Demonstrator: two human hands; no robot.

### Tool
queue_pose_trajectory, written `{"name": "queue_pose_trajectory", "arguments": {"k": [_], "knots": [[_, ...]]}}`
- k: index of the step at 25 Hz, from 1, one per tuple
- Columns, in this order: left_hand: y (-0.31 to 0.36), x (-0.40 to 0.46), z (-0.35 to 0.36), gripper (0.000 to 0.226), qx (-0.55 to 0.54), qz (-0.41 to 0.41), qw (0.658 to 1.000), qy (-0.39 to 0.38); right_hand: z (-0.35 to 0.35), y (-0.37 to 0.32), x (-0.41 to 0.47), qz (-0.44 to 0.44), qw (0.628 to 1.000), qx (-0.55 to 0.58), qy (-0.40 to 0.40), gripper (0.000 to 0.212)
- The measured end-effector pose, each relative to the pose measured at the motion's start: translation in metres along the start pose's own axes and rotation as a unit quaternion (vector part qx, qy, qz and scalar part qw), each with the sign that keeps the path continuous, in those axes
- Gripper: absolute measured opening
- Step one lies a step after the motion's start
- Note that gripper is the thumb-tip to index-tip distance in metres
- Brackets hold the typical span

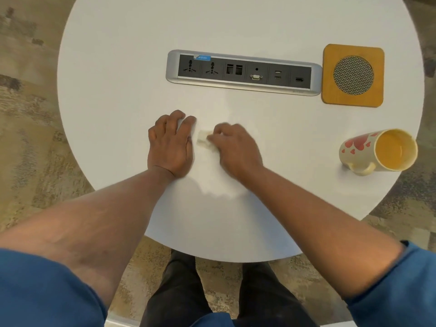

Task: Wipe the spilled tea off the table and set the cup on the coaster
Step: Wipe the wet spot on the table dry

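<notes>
At the near centre of the round white table, the right hand presses a small crumpled tissue against the surface, its fingers curled over the wad and pinching it; the hand's outline is blurred, so the exact finger placement cannot be told. The left hand lies flat just beside the tissue, fingers straight and spread, holding nothing. A faint wet sheen shows on the tabletop between the two forearms, nearer the person than the tissue. To do this step well, the wad should probably be drawn in overlapping strokes through that sheen toward the table edge, turned to a drier face once soaked, and kept away from the recessed socket panel so that no liquid is pushed into the outlets. The cup lies on its side near the right-hand rim of the table, mouth toward the camera, handle resting on the surface; it is cream with red heart prints and a yellow interior, and appears empty. The coaster, a rounded wooden square with a circular mesh centre, sits beyond the cup, just beside the panel's right end, with nothing on it.
</notes>
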State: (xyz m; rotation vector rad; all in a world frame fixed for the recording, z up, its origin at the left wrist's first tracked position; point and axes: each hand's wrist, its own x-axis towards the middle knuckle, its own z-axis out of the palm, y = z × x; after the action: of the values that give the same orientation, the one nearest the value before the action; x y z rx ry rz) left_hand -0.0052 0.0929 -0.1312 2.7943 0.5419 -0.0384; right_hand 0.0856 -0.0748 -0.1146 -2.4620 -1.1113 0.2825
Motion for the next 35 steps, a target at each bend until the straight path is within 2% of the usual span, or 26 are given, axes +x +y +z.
{"name": "queue_pose_trajectory", "arguments": {"k": [4, 7, 9, 11, 14, 16, 18, 21, 23, 24, 26, 28, 29, 30, 32, 35], "knots": [[0.000, 0.000, 0.000, 0.047, -0.002, 0.001, 1.000, 0.004, 0.011, -0.020, -0.051, -0.110, 0.991, 0.047, -0.055, 0.038], [0.002, -0.001, 0.000, 0.045, -0.003, 0.000, 1.000, 0.013, 0.010, -0.008, -0.079, -0.136, 0.984, 0.060, -0.094, 0.043], [0.002, -0.001, 0.000, 0.045, -0.005, 0.001, 1.000, 0.015, 0.000, 0.005, -0.094, -0.105, 0.990, 0.065, -0.073, 0.042], [0.003, -0.001, -0.001, 0.044, -0.004, 0.004, 1.000, 0.017, -0.014, 0.025, -0.108, -0.021, 0.997, 0.067, -0.012, 0.035], [0.005, -0.005, -0.001, 0.042, 0.008, 0.008, 0.999, 0.031, -0.032, 0.049, -0.131, 0.112, 0.988, 0.050, 0.089, 0.027], [0.006, -0.006, -0.003, 0.042, 0.025, 0.015, 0.999, 0.035, -0.032, 0.050, -0.147, 0.144, 0.983, 0.033, 0.112, 0.023], [0.010, -0.007, -0.006, 0.043, 0.046, 0.021, 0.998, 0.029, -0.027, 0.038, -0.161, 0.143, 0.985, 0.042, 0.091, 0.020], [0.018, -0.008, -0.009, 0.040, 0.066, 0.007, 0.998, 0.020, -0.020, 0.013, -0.170, 0.126, 0.986, 0.106, 0.002, 0.026], [0.024, -0.009, -0.010, 0.038, 0.075, 0.006, 0.997, 0.023, -0.026, 0.000, -0.167, 0.149, 0.972, 0.174, -0.051, 0.025], [0.026, -0.008, -0.011, 0.037, 0.075, 0.000, 0.997, 0.024, -0.031, -0.003, -0.164, 0.186, 0.956, 0.216, -0.069, 0.024], [0.033, -0.007, -0.013, 0.038, 0.064, -0.035, 0.997, 0.024, -0.045, -0.001, -0.160, 0.287, 0.900, 0.319, -0.073, 0.023], [0.047, -0.005, -0.014, 0.041, 0.042, -0.081, 0.996, 0.018, -0.061, 0.010, -0.162, 0.369, 0.820, 0.436, -0.027, 0.020], [0.056, -0.005, -0.015, 0.043, 0.037, -0.080, 0.996, 0.021, -0.068, 0.017, -0.164, 0.397, 0.781, 0.483, -0.009, 0.019], [0.066, -0.008, -0.014, 0.044, 0.037, -0.047, 0.998, 0.026, -0.074, 0.024, -0.169, 0.416, 0.745, 0.521, 0.004, 0.021], [0.095, -0.016, -0.006, 0.044, 0.020, 0.074, 0.997, 0.018, -0.085, 0.042, -0.185, 0.444, 0.686, 0.575, 0.039, 0.028], [0.146, -0.033, 0.017, 0.038, -0.027, 0.278, 0.959, -0.050, -0.098, 0.070, -0.217, 0.492, 0.608, 0.604, 0.151, 0.031]]}}
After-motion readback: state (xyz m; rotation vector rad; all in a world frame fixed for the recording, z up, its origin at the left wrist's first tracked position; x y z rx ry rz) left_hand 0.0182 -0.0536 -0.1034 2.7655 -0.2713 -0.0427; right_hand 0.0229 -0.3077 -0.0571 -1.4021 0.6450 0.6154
